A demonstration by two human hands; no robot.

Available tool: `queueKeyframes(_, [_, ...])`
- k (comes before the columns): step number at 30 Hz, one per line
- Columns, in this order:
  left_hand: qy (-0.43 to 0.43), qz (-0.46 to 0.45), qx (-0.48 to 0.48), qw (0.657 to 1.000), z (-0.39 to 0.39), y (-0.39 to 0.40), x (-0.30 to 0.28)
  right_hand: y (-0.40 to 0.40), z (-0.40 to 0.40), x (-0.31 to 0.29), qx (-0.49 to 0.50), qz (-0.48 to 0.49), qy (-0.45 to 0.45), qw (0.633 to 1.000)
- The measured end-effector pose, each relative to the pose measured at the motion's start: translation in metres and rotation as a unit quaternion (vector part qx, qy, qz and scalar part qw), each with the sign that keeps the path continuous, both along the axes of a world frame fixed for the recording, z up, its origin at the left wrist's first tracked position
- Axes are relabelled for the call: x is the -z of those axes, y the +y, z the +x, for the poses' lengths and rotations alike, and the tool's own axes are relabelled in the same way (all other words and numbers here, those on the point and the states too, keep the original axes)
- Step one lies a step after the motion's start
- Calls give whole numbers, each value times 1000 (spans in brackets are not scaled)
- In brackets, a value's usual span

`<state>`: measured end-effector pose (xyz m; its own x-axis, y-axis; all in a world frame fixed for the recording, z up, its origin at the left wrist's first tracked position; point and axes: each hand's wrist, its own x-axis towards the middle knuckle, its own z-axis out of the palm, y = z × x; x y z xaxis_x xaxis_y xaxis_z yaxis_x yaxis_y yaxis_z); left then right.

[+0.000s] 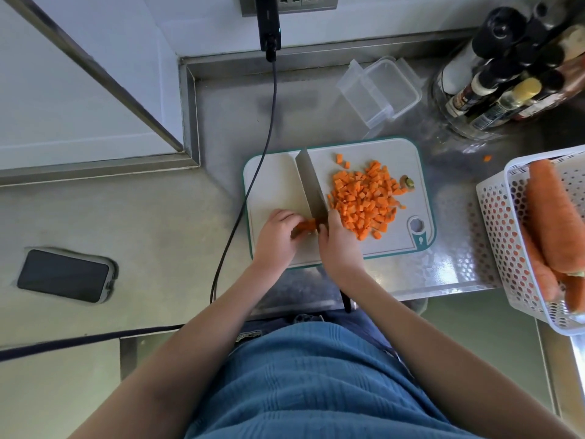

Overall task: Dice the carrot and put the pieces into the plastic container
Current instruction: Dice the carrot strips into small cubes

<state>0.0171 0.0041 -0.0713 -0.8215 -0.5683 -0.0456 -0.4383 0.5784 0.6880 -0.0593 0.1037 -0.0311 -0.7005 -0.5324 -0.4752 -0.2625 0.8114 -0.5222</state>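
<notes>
On the white cutting board (275,182) my left hand (278,237) holds down a short bundle of carrot strips (305,225). My right hand (338,245) grips the handle of a broad knife (310,186), whose blade stands on the board against the end of the strips. A heap of orange carrot dice (364,198) lies right of the blade, with the carrot's stem end (407,182) beside it. The clear plastic container (387,88) stands empty behind the board, its lid (356,90) leaning at its left.
A white perforated basket (500,236) with whole carrots (550,210) sits at the right edge. Bottles in a glass holder (493,87) stand at the back right. A phone (65,275) lies at the left. A black cable (253,172) runs past the board's left side. One carrot bit (487,158) lies on the counter.
</notes>
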Motion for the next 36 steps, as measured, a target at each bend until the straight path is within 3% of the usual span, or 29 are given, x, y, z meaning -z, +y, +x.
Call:
queueKeyframes(5, [-1, 5, -13, 1000, 2, 2, 1, 19, -6, -10, 25, -82, -5, 996])
queueKeyframes(11, [8, 15, -50, 999, 11, 6, -2, 17, 5, -8, -14, -87, -1, 996])
queueKeyframes(16, [0, 10, -60, 998, 9, 6, -5, 14, 7, -3, -14, -29, -20, 999])
queueKeyframes(21, [6, 15, -63, 998, 6, 7, -3, 0, 13, 11, -58, 68, 18, 996])
queueKeyframes(29, [9, 28, -69, 997, 10, 6, 0, 21, -1, -9, -5, -53, 8, 999])
queueKeyframes(36, [24, 46, -104, 993, 20, 7, -3, 15, 12, -6, -47, -61, 0, 997])
